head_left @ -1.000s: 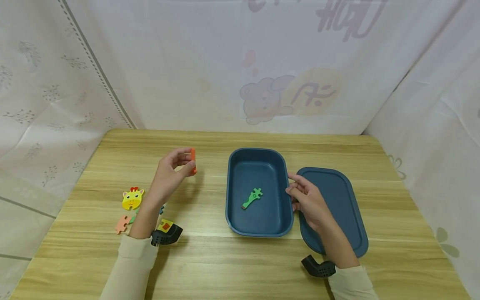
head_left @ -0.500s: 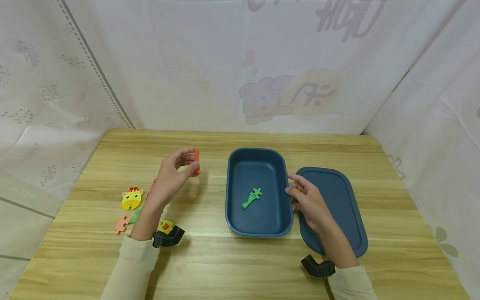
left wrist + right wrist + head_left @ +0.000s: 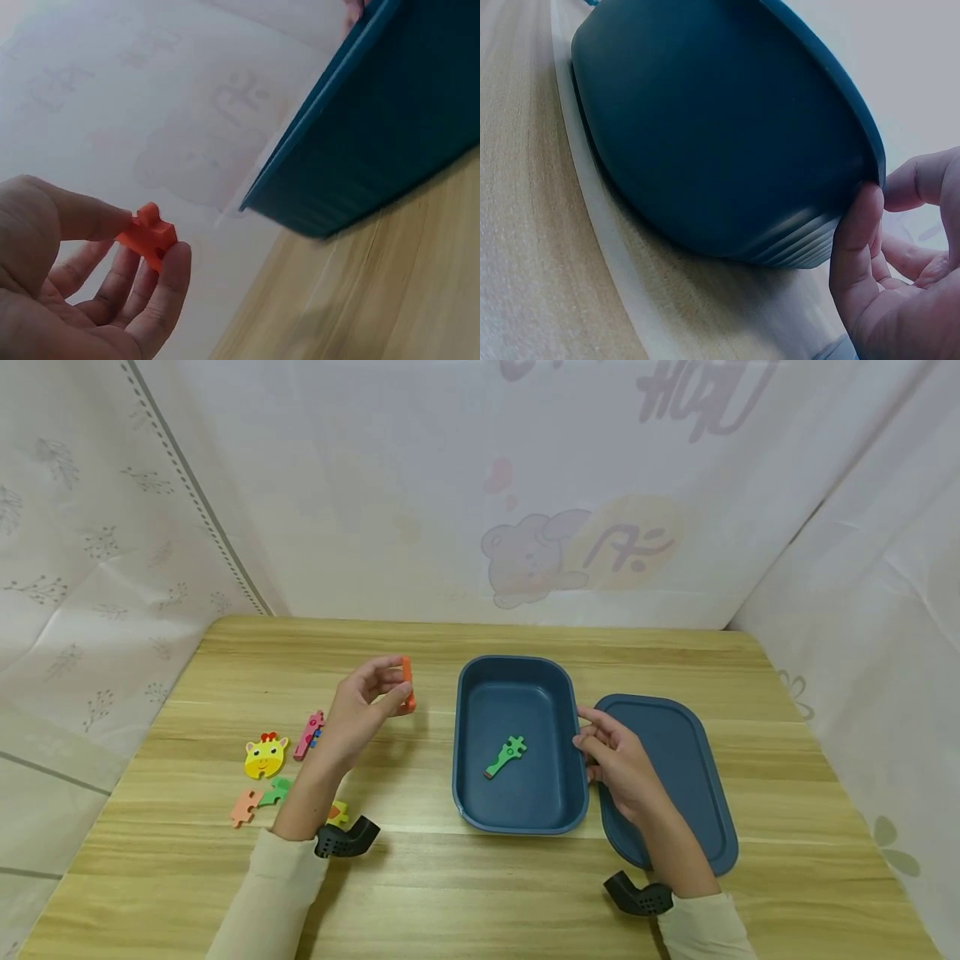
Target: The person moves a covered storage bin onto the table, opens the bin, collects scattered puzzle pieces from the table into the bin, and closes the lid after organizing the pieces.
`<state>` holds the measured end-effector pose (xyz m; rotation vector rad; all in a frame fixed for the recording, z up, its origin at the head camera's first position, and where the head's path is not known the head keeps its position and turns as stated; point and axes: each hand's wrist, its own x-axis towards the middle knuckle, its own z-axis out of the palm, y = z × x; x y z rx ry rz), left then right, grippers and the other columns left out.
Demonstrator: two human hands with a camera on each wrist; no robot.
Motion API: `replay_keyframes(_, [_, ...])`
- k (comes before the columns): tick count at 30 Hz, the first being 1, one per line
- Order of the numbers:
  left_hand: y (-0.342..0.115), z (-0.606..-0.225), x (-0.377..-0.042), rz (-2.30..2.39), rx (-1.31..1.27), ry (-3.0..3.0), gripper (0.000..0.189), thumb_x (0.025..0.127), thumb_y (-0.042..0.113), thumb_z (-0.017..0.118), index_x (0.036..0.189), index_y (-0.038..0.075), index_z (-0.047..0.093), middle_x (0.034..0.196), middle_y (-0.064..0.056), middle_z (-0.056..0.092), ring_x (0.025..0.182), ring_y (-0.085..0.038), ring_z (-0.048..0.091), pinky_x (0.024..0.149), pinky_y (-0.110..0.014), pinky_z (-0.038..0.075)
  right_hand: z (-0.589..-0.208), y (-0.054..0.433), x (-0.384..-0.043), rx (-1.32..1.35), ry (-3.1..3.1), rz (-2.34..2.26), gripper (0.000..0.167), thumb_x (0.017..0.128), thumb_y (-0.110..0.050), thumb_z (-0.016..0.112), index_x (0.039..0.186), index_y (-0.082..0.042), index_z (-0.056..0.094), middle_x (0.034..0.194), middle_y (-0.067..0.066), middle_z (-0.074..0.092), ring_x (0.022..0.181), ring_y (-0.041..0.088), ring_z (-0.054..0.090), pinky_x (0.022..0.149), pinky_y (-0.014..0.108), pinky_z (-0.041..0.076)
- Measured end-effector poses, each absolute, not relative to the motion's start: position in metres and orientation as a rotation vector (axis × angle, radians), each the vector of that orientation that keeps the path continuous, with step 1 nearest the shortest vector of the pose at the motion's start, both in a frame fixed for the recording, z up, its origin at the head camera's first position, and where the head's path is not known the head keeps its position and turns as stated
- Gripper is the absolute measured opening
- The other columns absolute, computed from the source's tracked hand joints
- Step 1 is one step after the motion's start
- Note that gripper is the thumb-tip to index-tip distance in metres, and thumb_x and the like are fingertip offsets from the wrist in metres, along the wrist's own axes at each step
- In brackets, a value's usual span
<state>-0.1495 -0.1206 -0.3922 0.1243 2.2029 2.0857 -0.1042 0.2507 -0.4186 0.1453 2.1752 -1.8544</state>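
My left hand (image 3: pixel 360 714) pinches an orange puzzle piece (image 3: pixel 408 681) between thumb and fingers, up off the table and left of a dark blue box (image 3: pixel 521 828). The left wrist view shows the knob and notch of that orange piece (image 3: pixel 150 236). Inside the box lies a green puzzle piece (image 3: pixel 506 756) with a narrow brown-tipped end. My right hand (image 3: pixel 617 760) holds the box's right rim; in the right wrist view its fingertips (image 3: pixel 861 206) grip right at that rim, beside the ridged corner.
Left of the left arm lie a yellow giraffe-head piece (image 3: pixel 266 757), a pink piece (image 3: pixel 308 737), a green piece (image 3: pixel 276 792) and a salmon piece (image 3: pixel 244 808). A yellow piece (image 3: pixel 337 813) is partly behind the wrist. The blue lid (image 3: pixel 675 760) lies under the right forearm.
My left hand has moved right with the orange puzzle piece, toward the box, uncovering more of the pink and green pieces. The right hand and the box stay in place.
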Motion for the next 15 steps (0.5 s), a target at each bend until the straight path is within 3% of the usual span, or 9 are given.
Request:
replay_keyframes(8, [-0.1164,-0.3914,-0.1477,2.163,0.119,2.092,0.050,0.105,0.004,0.064,0.153,0.004,0.050,0.119,-0.002,0.059,0.105,-0.010,0.064,0.091,-0.038,0.066,-0.4201,0.2517,-0.1044,0.140,2.172,-1.859,0.062,0.108,-0.014,0.055,0.166,-0.010,0.033,0.097,-0.011,0.059,0.078,0.006,0.055,0.061,0.025,0.054])
replay_keyframes(15, [-0.1106,-0.3875,-0.1450,2.181,0.188,2.074,0.051,0.104,0.005,0.065,0.153,0.006,0.051,0.120,-0.002,0.060,0.107,-0.012,0.066,0.087,-0.034,0.066,-0.4200,0.2521,-0.1043,0.132,2.174,-1.864,0.061,0.108,-0.013,0.055,0.165,-0.010,0.034,0.097,-0.010,0.060,0.078,0.007,0.055,0.062,0.025,0.054])
